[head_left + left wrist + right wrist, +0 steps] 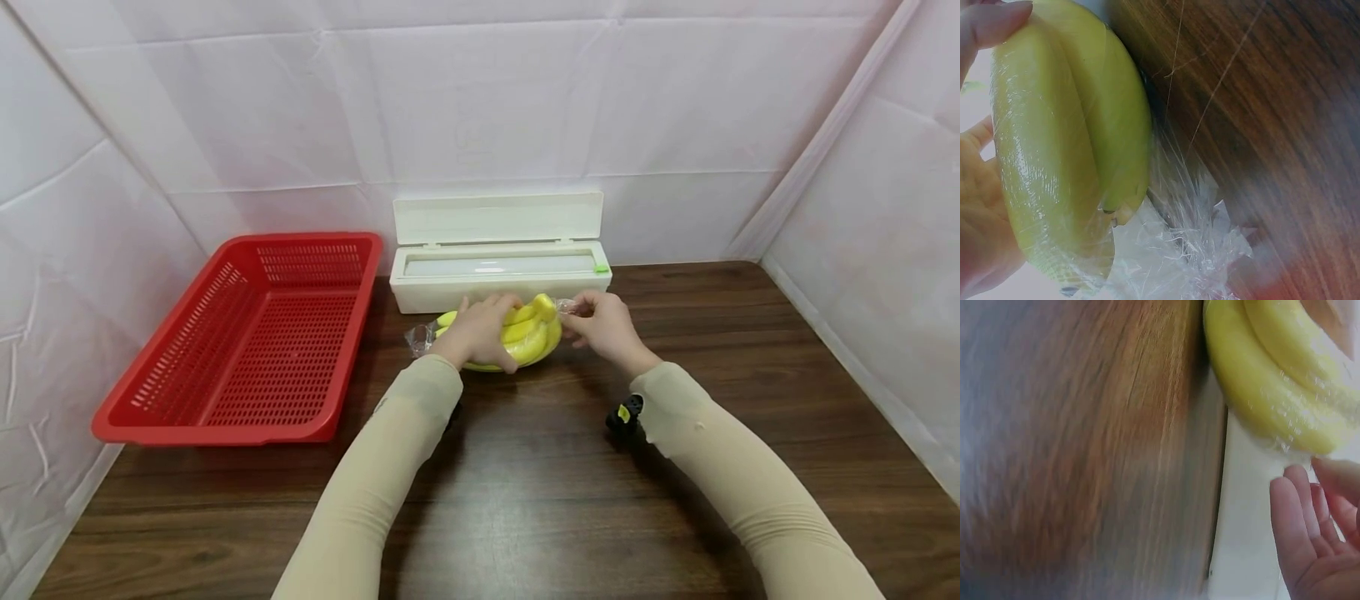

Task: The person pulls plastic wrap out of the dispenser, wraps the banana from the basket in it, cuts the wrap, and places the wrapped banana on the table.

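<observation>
A bunch of yellow bananas (527, 337), wrapped in clear cling film, lies on the table in front of the white box. My left hand (480, 329) grips the bunch from above, with the thumb on the near side. In the left wrist view, crumpled cling film (1191, 256) gathers past the banana tips. At the bunch's right end, my right hand (603, 327) pinches the loose film (566, 307) between thumb and fingers. The right wrist view shows the fingers of that hand (1316, 531) just beyond the end of the bananas (1272, 381).
A white cling film box (498, 293) with its lid raised stands behind the bananas, a roll (498, 265) inside and a green slider (601, 269) at its right. To the left sits a red plastic basket (341, 367) on the dark wooden table (517, 500). White sheeting (480, 100) surrounds the table.
</observation>
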### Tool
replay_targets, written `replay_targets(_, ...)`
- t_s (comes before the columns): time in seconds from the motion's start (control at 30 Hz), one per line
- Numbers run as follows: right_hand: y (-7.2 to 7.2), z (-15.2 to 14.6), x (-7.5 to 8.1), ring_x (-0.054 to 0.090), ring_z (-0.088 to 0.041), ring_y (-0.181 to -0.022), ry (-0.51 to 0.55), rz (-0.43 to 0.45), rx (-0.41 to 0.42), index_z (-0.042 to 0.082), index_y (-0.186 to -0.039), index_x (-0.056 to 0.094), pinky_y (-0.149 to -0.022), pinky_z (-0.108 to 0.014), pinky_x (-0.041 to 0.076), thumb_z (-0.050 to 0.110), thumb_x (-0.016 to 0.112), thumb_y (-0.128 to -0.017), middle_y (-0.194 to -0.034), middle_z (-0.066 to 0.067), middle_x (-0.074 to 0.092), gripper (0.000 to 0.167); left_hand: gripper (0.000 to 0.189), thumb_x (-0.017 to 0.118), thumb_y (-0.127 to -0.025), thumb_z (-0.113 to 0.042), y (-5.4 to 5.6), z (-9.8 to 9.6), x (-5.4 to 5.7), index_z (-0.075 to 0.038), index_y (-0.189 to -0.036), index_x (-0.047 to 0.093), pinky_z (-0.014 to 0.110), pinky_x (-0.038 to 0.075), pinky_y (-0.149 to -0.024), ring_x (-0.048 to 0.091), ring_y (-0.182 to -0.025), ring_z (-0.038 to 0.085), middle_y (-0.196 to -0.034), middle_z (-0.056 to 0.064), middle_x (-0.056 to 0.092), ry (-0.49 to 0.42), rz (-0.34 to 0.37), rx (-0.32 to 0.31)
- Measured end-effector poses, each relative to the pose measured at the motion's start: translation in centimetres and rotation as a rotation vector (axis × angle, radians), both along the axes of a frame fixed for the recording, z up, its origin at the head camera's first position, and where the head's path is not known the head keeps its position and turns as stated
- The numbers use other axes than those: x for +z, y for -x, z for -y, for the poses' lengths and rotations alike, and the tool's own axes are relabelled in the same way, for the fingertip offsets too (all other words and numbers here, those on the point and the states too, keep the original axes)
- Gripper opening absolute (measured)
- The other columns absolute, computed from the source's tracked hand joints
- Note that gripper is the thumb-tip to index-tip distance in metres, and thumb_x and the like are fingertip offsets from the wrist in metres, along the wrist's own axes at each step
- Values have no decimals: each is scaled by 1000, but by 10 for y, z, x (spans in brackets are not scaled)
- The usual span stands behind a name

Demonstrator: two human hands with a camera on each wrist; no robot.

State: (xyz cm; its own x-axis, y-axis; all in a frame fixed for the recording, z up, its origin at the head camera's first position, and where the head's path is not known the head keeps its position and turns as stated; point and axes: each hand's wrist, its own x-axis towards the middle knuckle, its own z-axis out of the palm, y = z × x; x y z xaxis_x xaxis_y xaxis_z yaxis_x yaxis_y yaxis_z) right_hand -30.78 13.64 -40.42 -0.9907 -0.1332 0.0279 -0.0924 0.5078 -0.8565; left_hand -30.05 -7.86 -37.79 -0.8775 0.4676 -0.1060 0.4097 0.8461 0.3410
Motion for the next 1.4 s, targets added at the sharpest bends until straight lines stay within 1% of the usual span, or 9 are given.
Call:
replay_targets(0.13, -1, 2, 1, 70, -32, -79, 35, 12, -26, -2, -95, 61, -64, -39, 58, 13, 64, -89, -99, -21, 68, 16, 93, 83, -64, -32, 0, 0, 0, -21, -141, 33, 57, 5, -116, 39, -134, 28, -147, 3, 37, 4, -4, 0)
replay_targets(0.27, -2, 3, 3, 71, -26, -76, 90, 47, -31, -4, -102, 61, -71, -43, 57, 13, 62, -90, -105, -24, 66, 21, 92, 83, -65, -33, 0, 0, 1, -21, -142, 33, 56, 4, -116, 38, -135, 28, -147, 4, 37, -4, 2, -5)
replay_targets(0.37, -4, 1, 4, 70, -21, -77, 139, 86, -15, -4, -109, 58, -73, -42, 57, 16, 62, -91, -110, -24, 65, 27, 92, 83, -65, -33, 0, -1, 1, -21, -142, 33, 56, 4, -116, 38, -135, 28, -147, 4, 38, -8, 4, -9)
replay_targets(0.53, -8, -5, 5, 70, -20, -88, 201, 130, 54, -5, -115, 56, -73, -36, 57, 14, 58, -92, -116, -21, 62, 30, 92, 83, -65, -33, 0, 0, 2, -21, -142, 33, 56, 5, -116, 39, -134, 28, -147, 3, 37, -1, -1, -2)
replay_targets(0.63, -9, -10, 5, 69, -17, -93, 223, 145, 110, -6, -119, 56, -76, -35, 57, 12, 57, -92, -121, -20, 59, 33, 91, 83, -66, -33, 0, 0, 2, -21, -142, 33, 56, 5, -116, 39, -134, 28, -147, 3, 38, -1, -7, -1)
replay_targets(0.8, -12, -17, 7, 68, -15, -97, 241, 171, 178, -6, -125, 55, -78, -37, 56, 19, 56, -95, -126, -22, 57, 40, 92, 83, -65, -33, -1, 0, 0, -21, -141, 33, 56, 5, -116, 39, -134, 28, -146, 3, 39, -2, -9, -6)
replay_targets(1.03, -13, -18, 12, 67, -18, -98, 332, 251, 171, 0, -125, 56, -81, -42, 55, 37, 50, -96, -121, -22, 60, 48, 92, 83, -65, -33, -2, 0, 0, -20, -141, 34, 56, 5, -116, 38, -135, 28, -145, 3, 40, -2, -13, -3)
replay_targets(1.23, -11, -17, 9, 69, -18, -94, 292, 212, 153, 2, -121, 57, -76, -40, 57, 40, 56, -94, -113, -16, 66, 47, 92, 83, -65, -33, -2, 0, -1, -21, -141, 34, 55, 5, -116, 36, -136, 28, -145, 4, 40, -9, -4, 0)
replay_targets(1.4, -12, -15, 8, 70, -17, -91, 275, 170, 140, -1, -115, 58, -74, -38, 57, 38, 60, -92, -105, -10, 69, 46, 92, 84, -64, -32, -2, 0, -1, -21, -141, 34, 55, 5, -116, 36, -136, 28, -145, 4, 40, -12, -5, 4)
